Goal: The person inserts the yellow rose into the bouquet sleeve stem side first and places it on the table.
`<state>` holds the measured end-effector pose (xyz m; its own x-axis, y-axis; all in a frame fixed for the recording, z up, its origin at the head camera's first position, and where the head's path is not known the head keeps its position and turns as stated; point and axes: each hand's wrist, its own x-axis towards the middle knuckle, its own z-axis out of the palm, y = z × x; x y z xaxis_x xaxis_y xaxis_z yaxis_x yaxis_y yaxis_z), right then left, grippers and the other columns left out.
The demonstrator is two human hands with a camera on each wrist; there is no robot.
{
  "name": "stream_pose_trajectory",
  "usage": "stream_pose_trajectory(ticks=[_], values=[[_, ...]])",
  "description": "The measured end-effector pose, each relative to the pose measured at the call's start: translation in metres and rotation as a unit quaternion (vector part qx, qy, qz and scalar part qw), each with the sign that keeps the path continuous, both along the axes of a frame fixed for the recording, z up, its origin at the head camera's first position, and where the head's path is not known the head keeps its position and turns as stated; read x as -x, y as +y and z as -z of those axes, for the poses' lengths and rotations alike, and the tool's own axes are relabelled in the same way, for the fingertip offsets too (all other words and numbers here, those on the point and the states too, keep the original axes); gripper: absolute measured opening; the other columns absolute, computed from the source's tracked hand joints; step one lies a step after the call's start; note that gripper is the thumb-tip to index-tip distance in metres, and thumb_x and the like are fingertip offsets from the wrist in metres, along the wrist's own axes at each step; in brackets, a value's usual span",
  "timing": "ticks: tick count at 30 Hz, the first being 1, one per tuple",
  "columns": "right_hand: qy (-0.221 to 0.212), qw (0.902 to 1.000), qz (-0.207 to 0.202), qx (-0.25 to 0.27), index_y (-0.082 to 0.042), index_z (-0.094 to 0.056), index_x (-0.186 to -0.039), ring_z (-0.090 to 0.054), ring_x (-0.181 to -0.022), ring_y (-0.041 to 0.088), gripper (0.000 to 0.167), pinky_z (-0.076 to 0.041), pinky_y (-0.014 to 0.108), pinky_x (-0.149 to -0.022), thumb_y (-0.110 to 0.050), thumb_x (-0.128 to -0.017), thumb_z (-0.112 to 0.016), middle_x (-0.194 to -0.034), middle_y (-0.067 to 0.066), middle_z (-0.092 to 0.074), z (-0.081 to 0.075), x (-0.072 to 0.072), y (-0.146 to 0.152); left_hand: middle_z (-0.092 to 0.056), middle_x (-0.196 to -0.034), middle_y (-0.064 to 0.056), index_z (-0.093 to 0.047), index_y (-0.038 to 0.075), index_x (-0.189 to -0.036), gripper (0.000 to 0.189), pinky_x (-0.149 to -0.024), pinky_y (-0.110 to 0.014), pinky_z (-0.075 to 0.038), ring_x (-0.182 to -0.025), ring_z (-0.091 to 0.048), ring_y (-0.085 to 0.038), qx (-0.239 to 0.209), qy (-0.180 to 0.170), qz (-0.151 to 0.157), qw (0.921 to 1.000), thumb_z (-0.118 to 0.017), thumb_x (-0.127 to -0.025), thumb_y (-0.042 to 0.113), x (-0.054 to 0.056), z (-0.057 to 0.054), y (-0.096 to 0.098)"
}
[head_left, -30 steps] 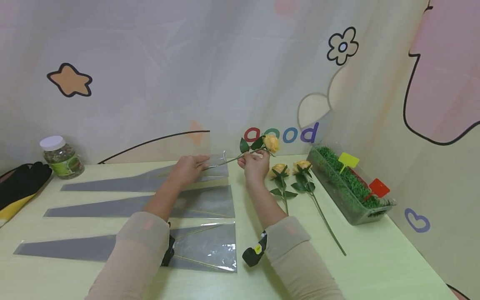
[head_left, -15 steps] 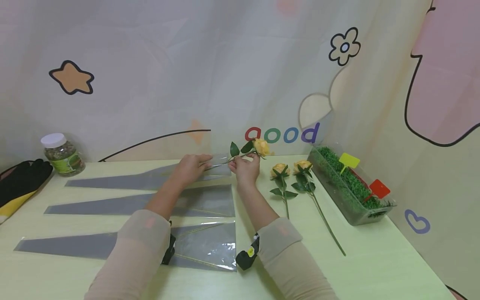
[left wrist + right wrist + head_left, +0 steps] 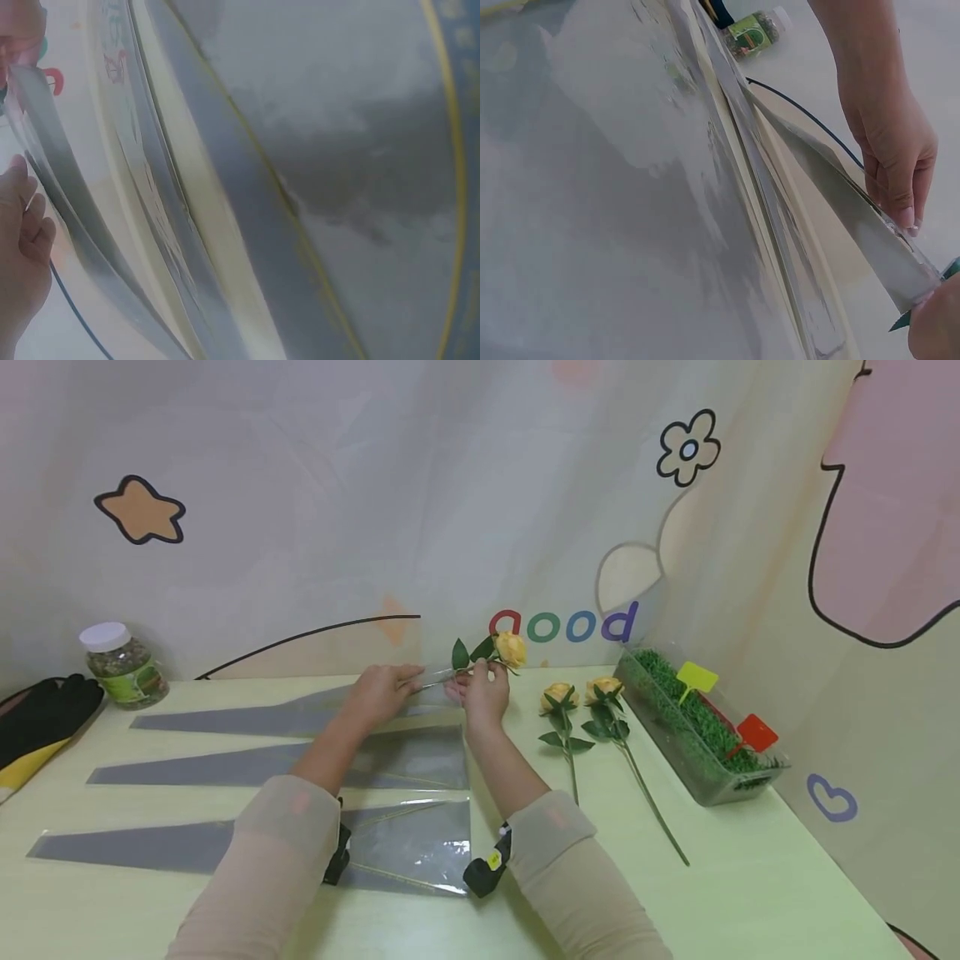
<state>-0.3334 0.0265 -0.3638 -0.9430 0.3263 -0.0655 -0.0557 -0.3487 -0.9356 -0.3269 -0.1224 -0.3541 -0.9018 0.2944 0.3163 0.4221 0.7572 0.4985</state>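
Note:
My left hand [image 3: 381, 693] pinches the upper edge of the farthest flower sleeve [image 3: 225, 722], grey and clear plastic, lifting its wide mouth off the table. In the right wrist view this sleeve [image 3: 855, 217] stands raised under the left hand's fingertips. My right hand [image 3: 487, 697] grips a yellow rose [image 3: 511, 649] by its stem, just below the bloom and leaves. The stem points left into the sleeve's mouth; its lower end is hidden by the left hand. Two more yellow roses, one shorter [image 3: 559, 697] and one longer [image 3: 604, 692], lie right of the right hand.
Two flat sleeves, a middle one [image 3: 420, 756] and a front one [image 3: 408, 843], lie nearer on the table. At right stands a clear planter [image 3: 701, 789] of artificial grass with yellow and red tags. A lidded jar [image 3: 129, 668] and black-yellow gloves [image 3: 45, 722] are at left.
My right hand has moved left with the rose, bringing the bloom closer to the sleeve's mouth as the stem slides further in. The left hand stays nearly in place.

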Motion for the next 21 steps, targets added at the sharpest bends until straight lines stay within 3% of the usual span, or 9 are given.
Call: stream_pose_trajectory(ticks=[8,21], values=[[-0.006,0.9994,0.027,-0.02,0.007,-0.059,-0.1,-0.063,-0.06,0.011,0.021,-0.054,0.023,-0.063,-0.012,-0.095,-0.053,-0.072,0.009,-0.061,-0.0026,-0.001,0.003,-0.059,-0.118,-0.016,-0.061,0.003,-0.122,0.033,-0.089,-0.045,-0.043,-0.108,-0.056,-0.034,-0.003,0.003,-0.002,1.0,-0.06,-0.091,0.016,0.0007,-0.0052,-0.001],[-0.006,0.9968,0.036,0.071,0.009,-0.059,-0.097,-0.063,-0.059,0.012,0.015,-0.054,0.025,-0.064,-0.004,-0.089,-0.061,-0.067,0.009,-0.062,0.0004,-0.0005,0.0029,-0.057,-0.122,-0.016,-0.059,0.0,-0.123,0.033,-0.091,-0.045,-0.043,-0.11,-0.054,-0.034,-0.005,-0.004,0.005,1.0,-0.058,-0.092,0.012,0.0,-0.0034,-0.001]])
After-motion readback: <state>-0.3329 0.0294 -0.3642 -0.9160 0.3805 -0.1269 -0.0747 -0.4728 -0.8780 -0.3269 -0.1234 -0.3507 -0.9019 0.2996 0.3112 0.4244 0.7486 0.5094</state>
